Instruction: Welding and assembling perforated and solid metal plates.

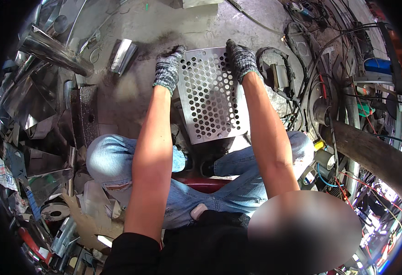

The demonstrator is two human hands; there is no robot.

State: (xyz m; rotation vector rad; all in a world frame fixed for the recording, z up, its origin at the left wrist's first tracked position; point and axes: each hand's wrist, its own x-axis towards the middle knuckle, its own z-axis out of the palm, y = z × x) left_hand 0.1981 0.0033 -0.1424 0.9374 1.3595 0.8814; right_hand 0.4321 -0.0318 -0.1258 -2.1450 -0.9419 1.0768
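On our left lies a metal pipe (57, 51). Our gloved left hand (168, 68) pinches the left edge of the holed metal plate (210, 95), which is between our hands; our gloved right hand (242, 60) pinches its right edge, near black cables (297, 48).

Free passage runs over bare concrete floor (196, 25) beyond the perforated metal plate (211, 95); 1 metal offcut (124, 56) and a steel tube (57, 52) obstruct the left, black cables (299, 54) the right.
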